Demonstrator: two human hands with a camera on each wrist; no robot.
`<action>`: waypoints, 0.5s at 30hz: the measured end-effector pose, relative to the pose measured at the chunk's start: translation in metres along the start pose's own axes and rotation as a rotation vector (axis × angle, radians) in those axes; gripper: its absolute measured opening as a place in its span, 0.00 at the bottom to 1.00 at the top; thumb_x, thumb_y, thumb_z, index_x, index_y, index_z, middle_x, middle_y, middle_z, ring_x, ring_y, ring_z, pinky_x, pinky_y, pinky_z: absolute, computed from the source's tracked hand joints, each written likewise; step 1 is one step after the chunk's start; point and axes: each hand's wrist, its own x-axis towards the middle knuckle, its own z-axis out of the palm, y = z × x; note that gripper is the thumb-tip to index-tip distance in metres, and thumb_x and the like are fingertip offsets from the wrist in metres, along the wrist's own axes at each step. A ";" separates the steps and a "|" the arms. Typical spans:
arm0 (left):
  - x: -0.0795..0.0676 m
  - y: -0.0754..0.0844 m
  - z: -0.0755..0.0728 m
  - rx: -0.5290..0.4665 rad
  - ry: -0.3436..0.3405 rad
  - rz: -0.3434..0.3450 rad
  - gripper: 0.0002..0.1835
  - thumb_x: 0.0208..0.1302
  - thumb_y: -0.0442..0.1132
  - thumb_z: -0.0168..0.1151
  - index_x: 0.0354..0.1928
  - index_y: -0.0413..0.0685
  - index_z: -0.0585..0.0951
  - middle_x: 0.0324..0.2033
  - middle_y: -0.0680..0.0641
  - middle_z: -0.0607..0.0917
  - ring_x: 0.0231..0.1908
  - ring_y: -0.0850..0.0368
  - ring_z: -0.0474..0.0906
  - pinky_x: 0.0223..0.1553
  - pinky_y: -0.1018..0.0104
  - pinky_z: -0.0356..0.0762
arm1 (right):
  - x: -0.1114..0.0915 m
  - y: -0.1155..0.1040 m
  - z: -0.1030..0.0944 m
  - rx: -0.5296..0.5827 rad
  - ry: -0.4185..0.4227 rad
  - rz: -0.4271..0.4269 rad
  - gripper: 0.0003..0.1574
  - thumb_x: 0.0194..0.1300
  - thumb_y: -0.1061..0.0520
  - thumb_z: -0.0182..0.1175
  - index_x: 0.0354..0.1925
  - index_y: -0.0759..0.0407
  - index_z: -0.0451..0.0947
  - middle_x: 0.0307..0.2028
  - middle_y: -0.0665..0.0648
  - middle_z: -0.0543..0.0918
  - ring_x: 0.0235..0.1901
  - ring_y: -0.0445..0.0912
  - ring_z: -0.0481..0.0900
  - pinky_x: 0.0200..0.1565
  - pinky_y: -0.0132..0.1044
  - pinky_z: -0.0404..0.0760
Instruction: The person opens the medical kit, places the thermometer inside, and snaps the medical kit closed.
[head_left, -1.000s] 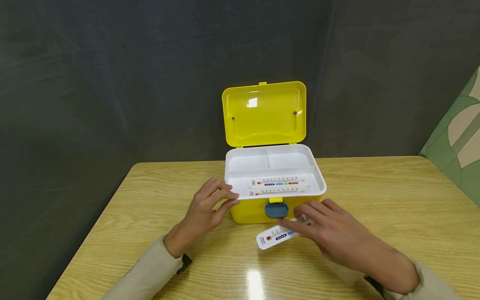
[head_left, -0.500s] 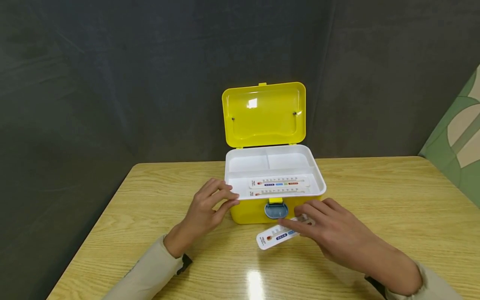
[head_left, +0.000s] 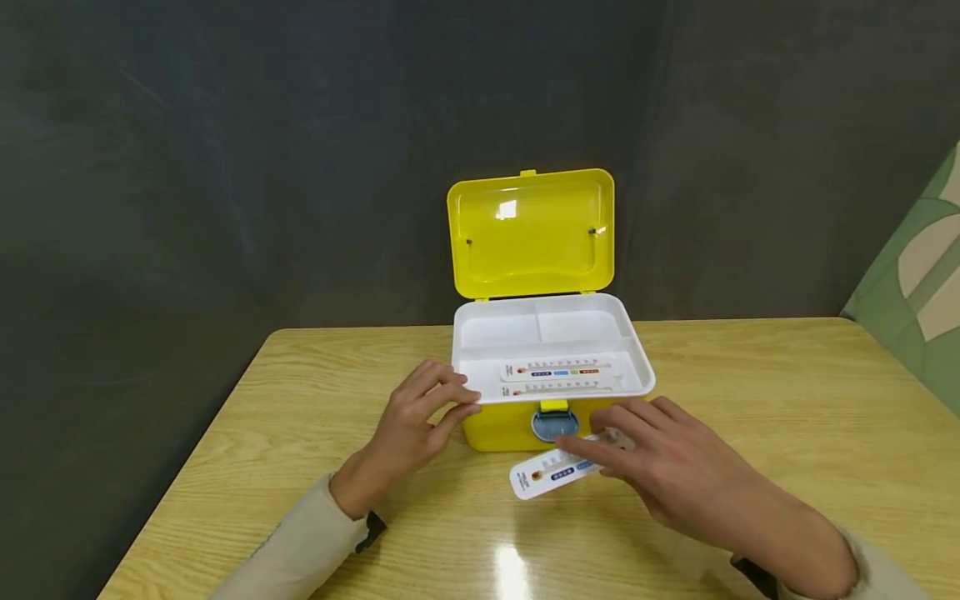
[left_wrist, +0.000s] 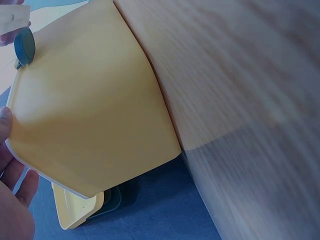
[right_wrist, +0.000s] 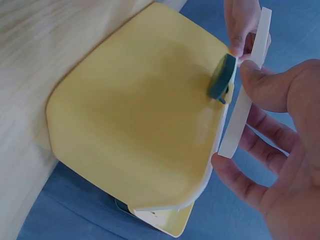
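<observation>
A yellow storage box stands with its lid raised and a white compartment tray in its top. Two white strip thermometers lie lengthwise in the tray's front compartment, an upper thermometer and a lower thermometer partly hidden by the rim. At the front left corner, my left hand pinches the rim between thumb and fingers. My right hand holds another thermometer tilted in front of the box, its right end covered by fingers. Seen edge-on, this thermometer rests between thumb and fingers in the right wrist view.
A blue-grey latch hangs at the box's front, close to the right fingertips. The box stands on a wooden table near its back edge. Behind rises a dark cloth backdrop, with a green patterned panel at the right.
The head view has shifted slightly, so everything appears a little lower. Both hands, the box and the thermometers otherwise keep nearly the same places.
</observation>
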 end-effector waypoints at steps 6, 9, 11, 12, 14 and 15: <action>0.000 -0.001 0.000 0.001 0.000 0.000 0.08 0.65 0.43 0.64 0.37 0.46 0.85 0.36 0.48 0.81 0.38 0.56 0.75 0.42 0.69 0.77 | 0.007 0.002 -0.010 -0.016 -0.011 0.020 0.42 0.54 0.55 0.75 0.65 0.34 0.73 0.48 0.46 0.79 0.47 0.44 0.76 0.41 0.42 0.80; 0.000 -0.001 0.000 0.002 0.003 0.005 0.08 0.66 0.43 0.64 0.37 0.46 0.85 0.36 0.48 0.80 0.38 0.56 0.75 0.42 0.69 0.77 | 0.012 0.005 -0.014 -0.011 0.007 0.020 0.51 0.41 0.62 0.80 0.63 0.36 0.75 0.46 0.48 0.80 0.46 0.46 0.77 0.41 0.44 0.80; 0.000 -0.001 0.001 0.001 0.004 0.009 0.07 0.65 0.42 0.65 0.37 0.46 0.85 0.36 0.48 0.81 0.38 0.56 0.75 0.42 0.68 0.77 | 0.016 0.008 -0.017 -0.008 0.030 0.020 0.49 0.42 0.62 0.78 0.63 0.37 0.76 0.46 0.49 0.80 0.46 0.47 0.77 0.41 0.45 0.81; 0.001 -0.001 0.001 0.000 0.004 0.010 0.07 0.65 0.42 0.65 0.37 0.46 0.85 0.36 0.48 0.81 0.38 0.55 0.75 0.42 0.68 0.77 | 0.018 0.009 -0.019 -0.002 0.044 0.021 0.47 0.43 0.62 0.77 0.63 0.38 0.76 0.45 0.50 0.80 0.45 0.48 0.78 0.41 0.46 0.81; 0.001 -0.001 0.002 0.003 0.003 0.011 0.07 0.64 0.41 0.66 0.37 0.46 0.85 0.36 0.48 0.81 0.39 0.56 0.75 0.42 0.68 0.77 | 0.021 0.011 -0.022 0.015 0.064 0.033 0.45 0.45 0.61 0.76 0.62 0.38 0.76 0.45 0.51 0.80 0.43 0.49 0.78 0.42 0.46 0.81; 0.001 -0.001 0.002 0.002 0.003 0.012 0.06 0.64 0.41 0.67 0.37 0.46 0.85 0.36 0.48 0.81 0.39 0.56 0.75 0.42 0.68 0.78 | 0.023 0.012 -0.024 0.025 0.070 0.043 0.44 0.46 0.60 0.75 0.62 0.38 0.76 0.45 0.51 0.80 0.43 0.49 0.78 0.41 0.46 0.82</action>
